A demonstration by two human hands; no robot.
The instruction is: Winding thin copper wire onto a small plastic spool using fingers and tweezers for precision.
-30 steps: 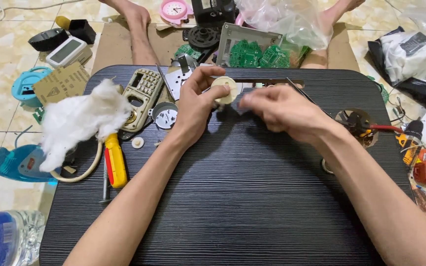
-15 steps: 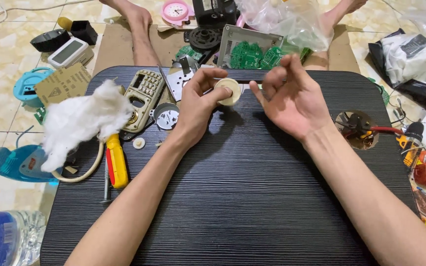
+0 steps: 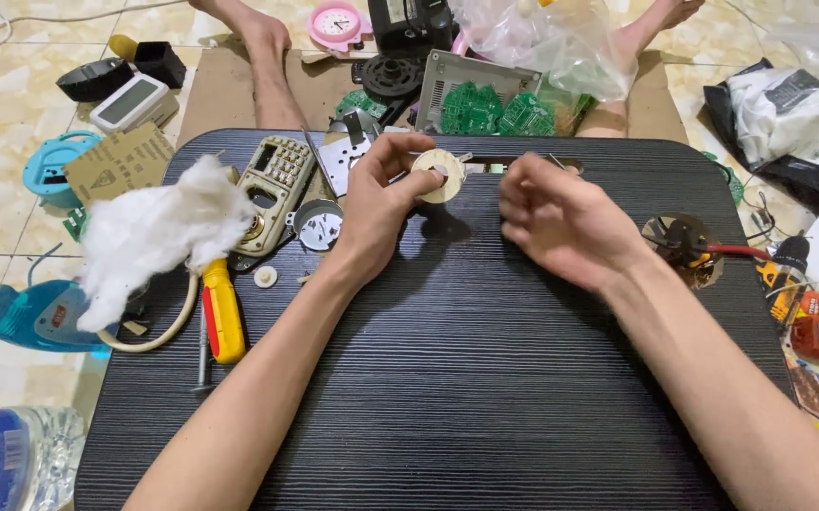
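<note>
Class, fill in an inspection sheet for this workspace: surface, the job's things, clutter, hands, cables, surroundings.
Surface: black wood-grain table, bare in the near half.
Job's things: cream round disc, pinched upright at the far edge.
Clutter: white cotton wad, yellow-handled screwdriver, beige keypad panel, small round metal part.
Hands: left hand holds the disc; right hand curled beside it, not touching the disc.
Cables: red wire at the right edge, white cord on the floor.
Surroundings: tiled floor with green circuit boards, pink clock, plastic bag.
</note>
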